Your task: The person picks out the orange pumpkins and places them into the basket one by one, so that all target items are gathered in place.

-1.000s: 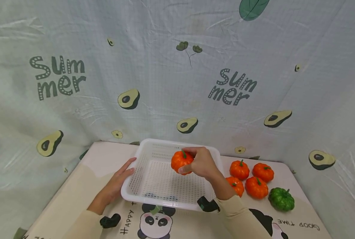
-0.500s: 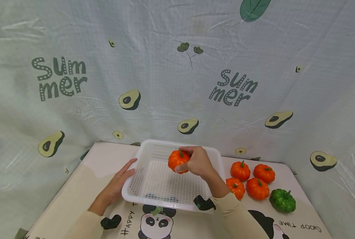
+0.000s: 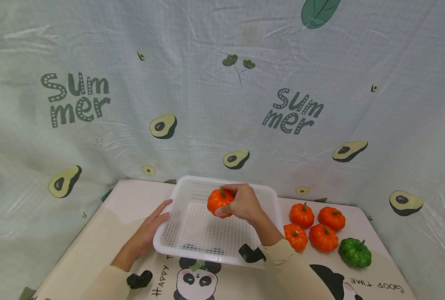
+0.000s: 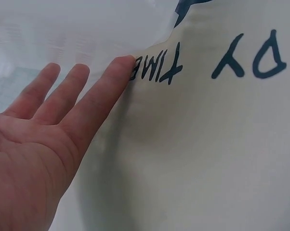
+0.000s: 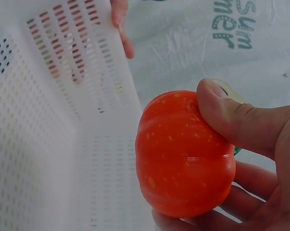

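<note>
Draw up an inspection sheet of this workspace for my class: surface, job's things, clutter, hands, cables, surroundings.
Surface: table with panda prints.
Job's things: one orange pumpkin held over the floor of the white basket; four other orange pumpkins and a green pumpkin on the table, right of the basket.
Clutter: nothing seen.
Left hand: fingers extended at the basket's outer wall.
Right hand: grips the first orange pumpkin.
Cables: nothing seen.
Surroundings: pale sheet with avocado prints behind the table.

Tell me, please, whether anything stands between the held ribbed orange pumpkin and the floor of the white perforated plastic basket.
Nothing visible does: the right hand holds the ribbed orange pumpkin over the white perforated basket; the left hand is outside, on its left.
</note>
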